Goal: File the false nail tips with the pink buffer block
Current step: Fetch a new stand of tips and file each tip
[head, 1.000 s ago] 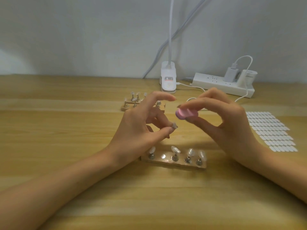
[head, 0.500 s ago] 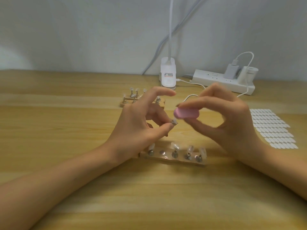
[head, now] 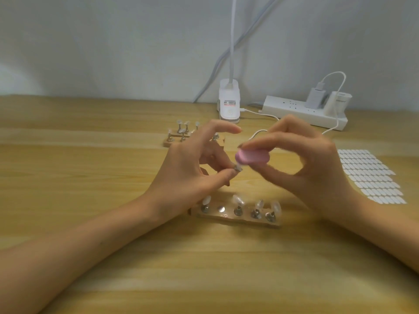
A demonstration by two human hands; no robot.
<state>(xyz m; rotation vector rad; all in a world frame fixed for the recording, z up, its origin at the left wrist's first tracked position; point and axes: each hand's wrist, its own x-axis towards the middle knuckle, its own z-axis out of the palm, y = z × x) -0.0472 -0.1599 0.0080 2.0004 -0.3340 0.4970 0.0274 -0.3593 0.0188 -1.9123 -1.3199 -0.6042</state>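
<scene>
Left hand (head: 188, 173): thumb and a fingertip pinch one nail tip (head: 238, 168) on its small stud, index finger lifted clear above.
Right hand (head: 313, 173): curled around the pink buffer block (head: 251, 157), thumb beneath and fingers on top (this hand is motion-blurred).
Key relation: from the pinched tip, the block sits at about 1 o'clock, its left end directly over the tip. Contact looks likely, but the blur leaves it unsure.
Block axis: long side runs 9 to 3 o'clock across the view, so the stroke probably needs to travel along that line.
Nearer hand: the right hand carries the tool, and the left only steadies the tip.
Step, as I judge it: filing this one tip, mid-task.
Near stand (head: 235, 217): at 6 o'clock from the hands, with four mounted tips (head: 238, 199) and one bare post.
Far stand (head: 174, 140): at 11 o'clock, partly behind the left hand.
Sticker sheet (head: 369, 175): at 3 o'clock on the table (head: 90, 177).
Lamp base (head: 229, 103), power strip (head: 294, 109): at 12 to 1 o'clock, by the wall.
</scene>
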